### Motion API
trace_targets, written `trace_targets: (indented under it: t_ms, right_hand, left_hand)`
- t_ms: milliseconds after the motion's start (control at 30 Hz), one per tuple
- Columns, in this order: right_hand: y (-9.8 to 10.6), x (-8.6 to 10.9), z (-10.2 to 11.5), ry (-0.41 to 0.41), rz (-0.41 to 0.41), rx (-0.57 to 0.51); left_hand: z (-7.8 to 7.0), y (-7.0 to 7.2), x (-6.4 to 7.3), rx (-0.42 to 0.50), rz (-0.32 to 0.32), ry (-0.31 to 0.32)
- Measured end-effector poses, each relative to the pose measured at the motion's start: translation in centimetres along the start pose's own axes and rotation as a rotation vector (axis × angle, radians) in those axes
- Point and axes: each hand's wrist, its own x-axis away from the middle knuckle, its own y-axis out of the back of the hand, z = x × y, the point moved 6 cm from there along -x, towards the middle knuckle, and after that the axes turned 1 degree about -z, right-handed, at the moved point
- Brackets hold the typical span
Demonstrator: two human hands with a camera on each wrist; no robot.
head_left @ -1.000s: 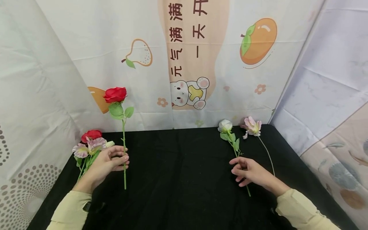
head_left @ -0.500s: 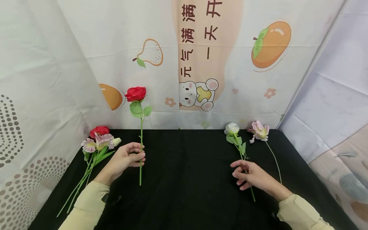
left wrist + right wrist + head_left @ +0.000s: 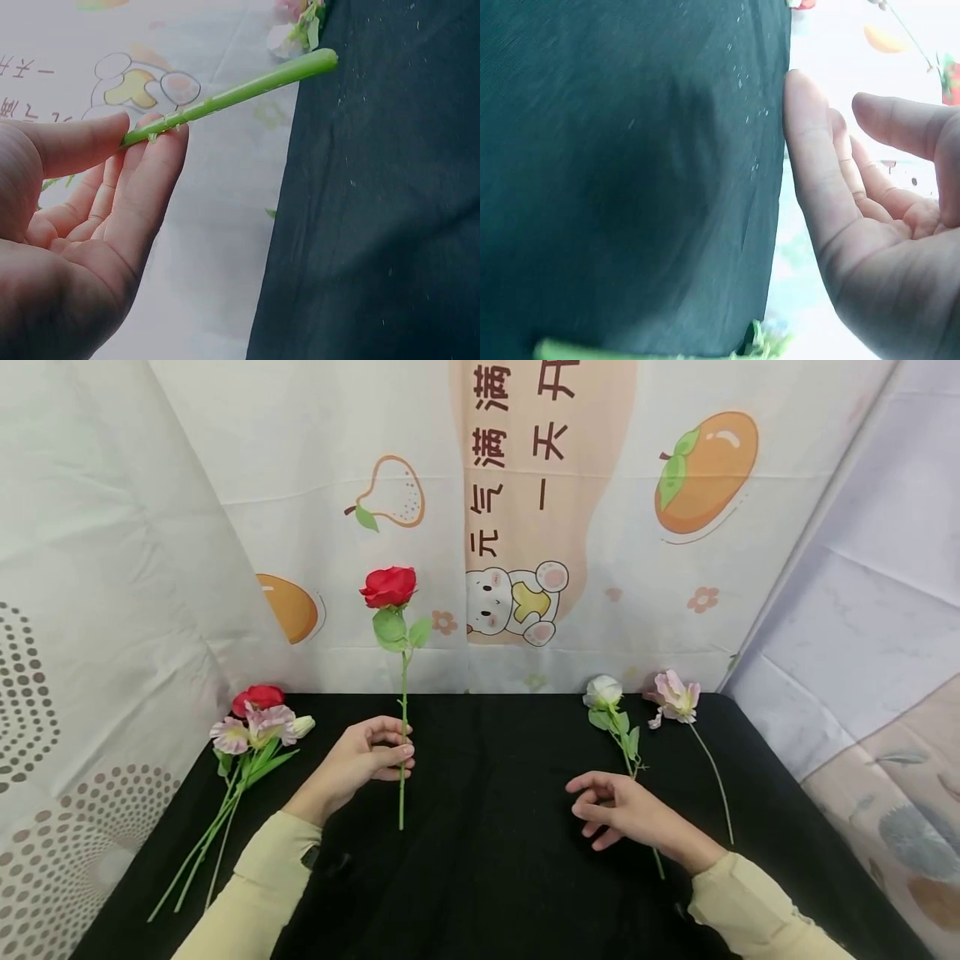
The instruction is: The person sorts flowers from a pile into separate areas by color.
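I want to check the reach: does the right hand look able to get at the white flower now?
Probably yes: the right hand holds nothing, and in the head view it overlaps part of the white flower, with no other object visible between them. Its height is unclear.

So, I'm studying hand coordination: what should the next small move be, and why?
Probably the right hand should reach for the upright red rose, taking its stem just below the leaves: the left hand pinches that stem lower down, while the right hand holds nothing.
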Motion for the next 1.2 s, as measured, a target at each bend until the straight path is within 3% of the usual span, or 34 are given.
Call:
trace_targets:
  t_ms: [467, 767, 1200]
  right_hand:
    - [-4.3, -2.3, 1.4, 0.024, 0.071, -0.032]
    - [-7.8, -3.3, 2.9, 0.049, 0.162, -0.044]
    - [-9.2, -4.4, 4.8, 0.046, 0.154, 0.003]
  left_hand:
    - [-0.5, -3.3, -1.6, -0.059, 0.068, -0.015]
    - [-0.8, -5.8, -2.1, -0.023, 0.106, -0.028]
    - [-1.5, -8.1, -3.1, 0.001, 0.108, -0.058]
